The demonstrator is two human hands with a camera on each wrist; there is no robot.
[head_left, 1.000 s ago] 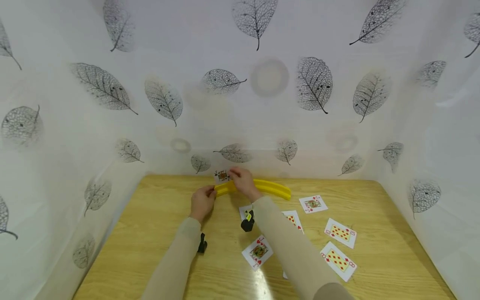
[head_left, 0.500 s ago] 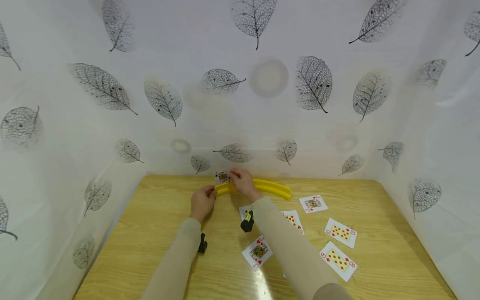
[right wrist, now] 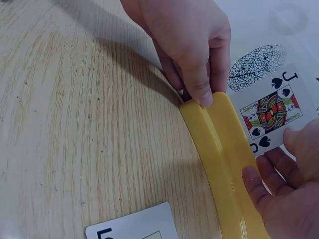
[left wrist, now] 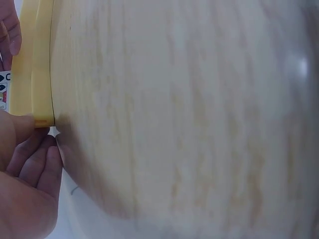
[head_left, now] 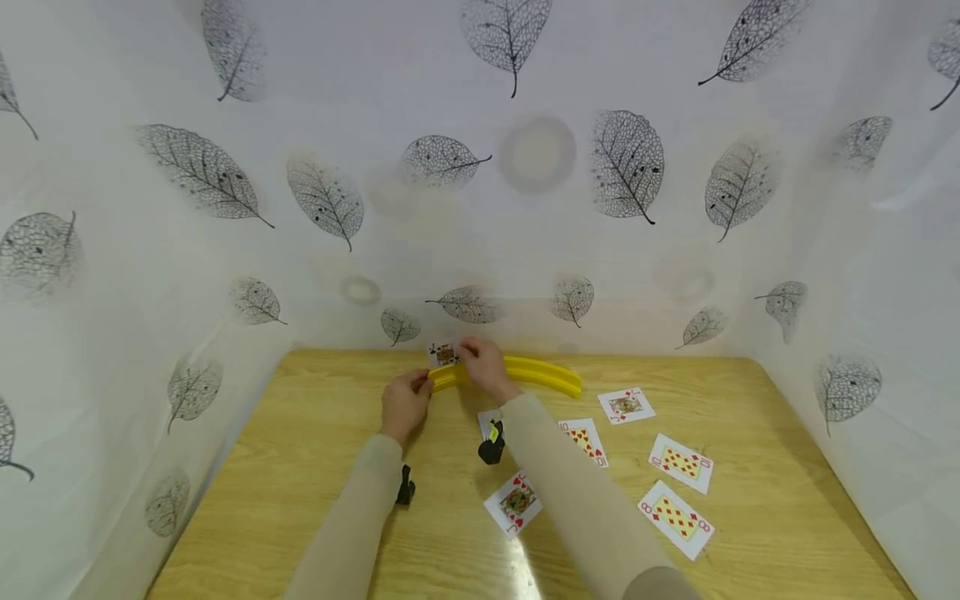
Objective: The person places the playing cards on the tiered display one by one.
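Observation:
A curved yellow playing card holder [head_left: 547,375] lies near the back edge of the wooden table. My left hand [head_left: 405,406] pinches its left end, thumb on top, as the right wrist view shows. Behind the holder's left part a jack of spades [right wrist: 271,112] stands up, its face toward me and its lower edge at the holder. My right hand [head_left: 487,367] grips this card by its right side between thumb and fingers, with other fingers close along the holder [right wrist: 224,144]. In the left wrist view only a corner of the jack [left wrist: 5,89] shows.
Face-up cards lie around the right half of the table: jack of diamonds [head_left: 627,406], ten of hearts [head_left: 585,442], ten of diamonds [head_left: 681,462], eight of diamonds [head_left: 677,519], jack of hearts [head_left: 514,504]. Another card [head_left: 487,421] is partly hidden. A leaf-print curtain [head_left: 465,250] hangs behind.

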